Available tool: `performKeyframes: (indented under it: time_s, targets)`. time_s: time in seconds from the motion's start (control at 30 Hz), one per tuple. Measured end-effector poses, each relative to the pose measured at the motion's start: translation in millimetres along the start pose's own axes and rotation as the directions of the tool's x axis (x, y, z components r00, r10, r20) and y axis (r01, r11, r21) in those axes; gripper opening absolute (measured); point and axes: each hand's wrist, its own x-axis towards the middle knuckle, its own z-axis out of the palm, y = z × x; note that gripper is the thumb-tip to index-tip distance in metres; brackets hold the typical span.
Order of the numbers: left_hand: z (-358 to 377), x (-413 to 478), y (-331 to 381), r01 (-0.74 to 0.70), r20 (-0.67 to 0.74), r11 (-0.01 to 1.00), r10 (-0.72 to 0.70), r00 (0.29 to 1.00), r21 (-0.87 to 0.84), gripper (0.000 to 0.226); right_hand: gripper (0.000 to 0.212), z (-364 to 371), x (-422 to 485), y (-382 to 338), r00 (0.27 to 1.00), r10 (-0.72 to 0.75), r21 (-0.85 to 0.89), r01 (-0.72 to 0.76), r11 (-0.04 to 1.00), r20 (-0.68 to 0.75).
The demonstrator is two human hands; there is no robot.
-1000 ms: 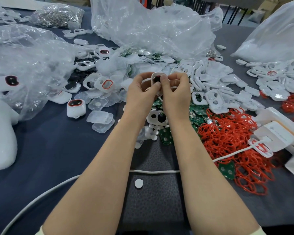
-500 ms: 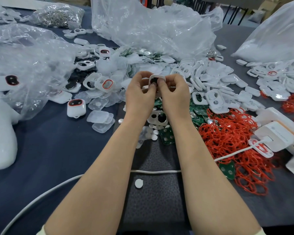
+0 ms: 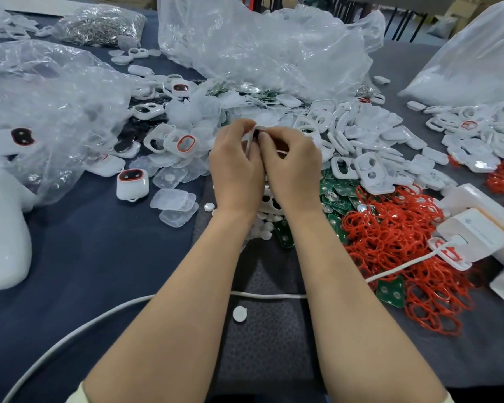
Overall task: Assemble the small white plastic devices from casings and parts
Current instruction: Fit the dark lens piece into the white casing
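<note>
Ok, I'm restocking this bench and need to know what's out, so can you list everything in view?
held casing: one, white, pinched between both hands
casing frames: many, white, heaped right of the hands
rings: many, red, piled at right
circuit boards: several, green, beside the rings
clear covers: several, transparent, left of the hands
assembled devices: at least three, white with red-rimmed windows, left side
plastic bags: at least three, clear, far side
cable: one, white, across the near table
left hand: one, bare, gripping the held casing
right hand: one, bare, gripping the held casing
</note>
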Motion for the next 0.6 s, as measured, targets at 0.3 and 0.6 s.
performKeyframes:
  time_s: [0.3,0.6]
  targets:
    - [10.0,-8.5,5.6,-0.098,0.324,0.993,0.069,0.944,0.073,0.05,0.017,-9.8,9.3,12.5,0.94,0.321,0.461,-0.336,0.821,0.113]
    - [0.6,5.0,-0.5,0.267,0.087,0.944,-0.255,0.963,-0.191,0.031,0.016,-16.2,17.2,13.6,0.82,0.485,0.702,-0.537,0.468,0.304]
